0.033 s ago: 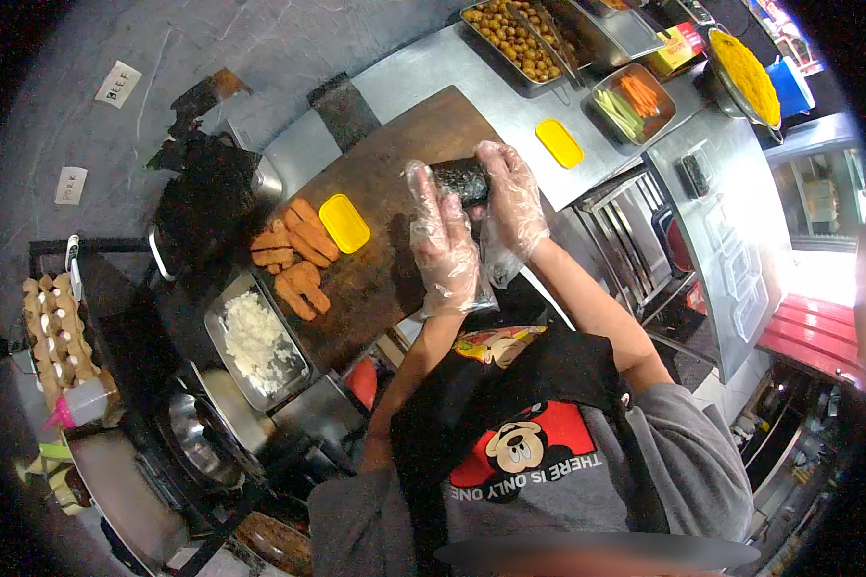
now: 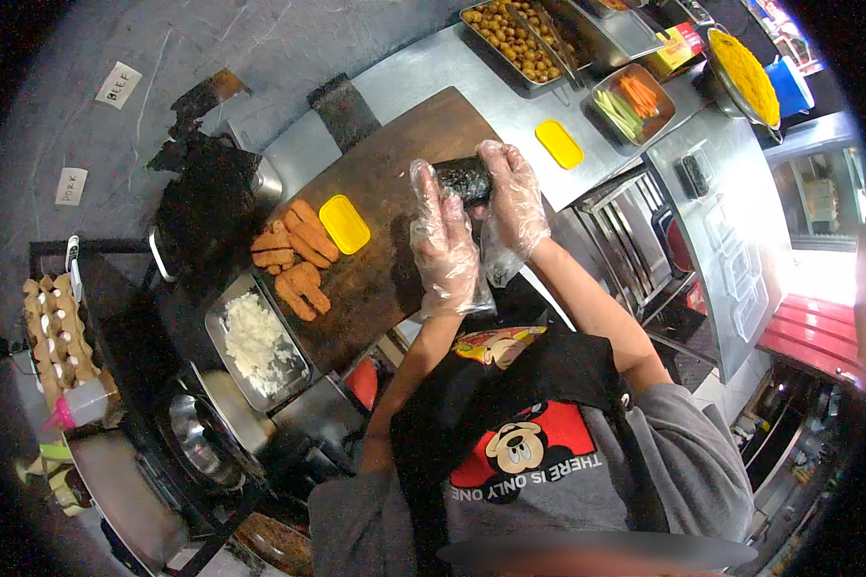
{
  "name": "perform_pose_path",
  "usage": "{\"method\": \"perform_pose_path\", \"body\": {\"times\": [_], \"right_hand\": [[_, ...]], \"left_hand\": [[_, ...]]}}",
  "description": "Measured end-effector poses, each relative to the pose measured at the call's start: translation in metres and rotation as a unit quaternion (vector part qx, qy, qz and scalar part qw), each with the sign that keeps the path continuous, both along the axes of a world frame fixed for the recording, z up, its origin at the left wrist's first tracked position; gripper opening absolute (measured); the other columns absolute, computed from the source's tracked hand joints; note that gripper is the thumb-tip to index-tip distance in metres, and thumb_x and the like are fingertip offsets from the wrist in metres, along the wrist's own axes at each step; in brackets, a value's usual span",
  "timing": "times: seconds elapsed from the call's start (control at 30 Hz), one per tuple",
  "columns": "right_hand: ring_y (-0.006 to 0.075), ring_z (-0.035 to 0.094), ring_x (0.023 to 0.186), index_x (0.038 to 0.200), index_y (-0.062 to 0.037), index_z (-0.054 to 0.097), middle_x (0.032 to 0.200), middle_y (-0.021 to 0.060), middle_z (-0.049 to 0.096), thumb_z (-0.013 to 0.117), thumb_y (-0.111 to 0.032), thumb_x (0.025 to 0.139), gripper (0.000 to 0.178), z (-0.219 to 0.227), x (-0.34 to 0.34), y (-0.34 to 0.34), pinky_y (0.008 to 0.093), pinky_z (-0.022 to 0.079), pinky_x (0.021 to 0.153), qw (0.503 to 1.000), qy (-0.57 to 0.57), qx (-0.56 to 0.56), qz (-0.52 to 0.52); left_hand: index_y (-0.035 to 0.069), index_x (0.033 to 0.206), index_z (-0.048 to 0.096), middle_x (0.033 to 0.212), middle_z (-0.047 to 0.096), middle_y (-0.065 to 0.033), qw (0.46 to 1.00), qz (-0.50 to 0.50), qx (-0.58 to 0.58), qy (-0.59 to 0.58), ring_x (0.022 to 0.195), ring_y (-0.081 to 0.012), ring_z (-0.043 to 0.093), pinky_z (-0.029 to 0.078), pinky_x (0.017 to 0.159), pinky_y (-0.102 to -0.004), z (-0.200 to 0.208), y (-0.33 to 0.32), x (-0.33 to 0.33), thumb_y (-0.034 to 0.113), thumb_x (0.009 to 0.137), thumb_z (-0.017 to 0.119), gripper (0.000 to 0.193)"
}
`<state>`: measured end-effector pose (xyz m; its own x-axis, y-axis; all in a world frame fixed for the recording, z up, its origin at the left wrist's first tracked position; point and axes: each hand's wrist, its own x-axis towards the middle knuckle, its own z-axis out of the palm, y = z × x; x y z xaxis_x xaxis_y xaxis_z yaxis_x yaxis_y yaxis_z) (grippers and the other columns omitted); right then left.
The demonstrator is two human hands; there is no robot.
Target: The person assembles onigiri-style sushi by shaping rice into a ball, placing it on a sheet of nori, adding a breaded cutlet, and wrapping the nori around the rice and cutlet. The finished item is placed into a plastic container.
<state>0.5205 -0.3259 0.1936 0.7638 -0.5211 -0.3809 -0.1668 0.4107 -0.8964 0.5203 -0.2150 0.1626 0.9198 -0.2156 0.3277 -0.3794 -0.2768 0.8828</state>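
Note:
Between my two hands, over the brown cutting board [image 2: 394, 192], I hold a dark seaweed-wrapped block [image 2: 464, 180]. Its surface is shiny and wrinkled. My left hand [image 2: 445, 240], in a clear plastic glove, presses the block's left end with its fingers raised. On the other end, my right hand [image 2: 513, 197], gloved the same way, closes round it. The block's underside is hidden. To the left on the board lie several browned fried slices [image 2: 303, 245], beside a yellow rectangular lid [image 2: 344, 224].
A metal tray of white rice [image 2: 256, 351] stands at the board's lower left. Beyond the board are a second yellow lid [image 2: 559, 144], vegetable sticks in a metal container [image 2: 629, 106] and a tray of small round browned food [image 2: 520, 38]. Another dark block in clear packaging [image 2: 695, 173] rests on the right counter.

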Motion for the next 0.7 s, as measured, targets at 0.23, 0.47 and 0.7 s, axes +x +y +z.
{"method": "perform_pose_path", "body": {"times": [0.23, 0.47, 0.7], "right_hand": [[0.0172, 0.058, 0.083, 0.116, -0.0068, 0.061, 0.107, 0.0076, 0.060, 0.057, -0.041, 0.095, 0.040, -0.010, 0.000, -0.016, 0.0317, 0.050, 0.059, 0.998, 0.008, 0.032, 0.048], [0.0191, 0.060, 0.090, 0.119, -0.0042, 0.060, 0.112, 0.0097, 0.060, 0.056, -0.040, 0.096, 0.043, 0.003, 0.000, -0.017, 0.0298, 0.051, 0.058, 0.994, 0.049, -0.036, 0.087], [0.0104, 0.059, 0.070, 0.108, -0.0100, 0.058, 0.089, 0.0032, 0.059, 0.058, -0.033, 0.099, 0.025, -0.012, 0.002, -0.018, 0.0239, 0.045, 0.046, 0.990, -0.054, -0.132, -0.010]], "left_hand": [[0.004, 0.139, 0.048, 0.135, 0.058, -0.0119, 0.978, -0.079, -0.093, 0.171, 0.126, -0.0283, 0.054, 0.042, 0.108, -0.0402, 0.043, 0.017, 0.026, -0.002, 0.088, 0.062, 0.053], [0.001, 0.126, 0.062, 0.131, 0.059, -0.0113, 0.732, -0.162, -0.492, 0.444, 0.118, -0.0222, 0.057, 0.046, 0.104, -0.0388, 0.015, 0.025, 0.042, 0.011, 0.097, 0.061, 0.030], [0.002, 0.135, 0.055, 0.132, 0.057, -0.0102, 0.746, -0.064, -0.518, 0.413, 0.119, -0.0224, 0.056, 0.047, 0.104, -0.0424, 0.036, 0.008, 0.018, 0.014, 0.098, 0.062, 0.040]]}}
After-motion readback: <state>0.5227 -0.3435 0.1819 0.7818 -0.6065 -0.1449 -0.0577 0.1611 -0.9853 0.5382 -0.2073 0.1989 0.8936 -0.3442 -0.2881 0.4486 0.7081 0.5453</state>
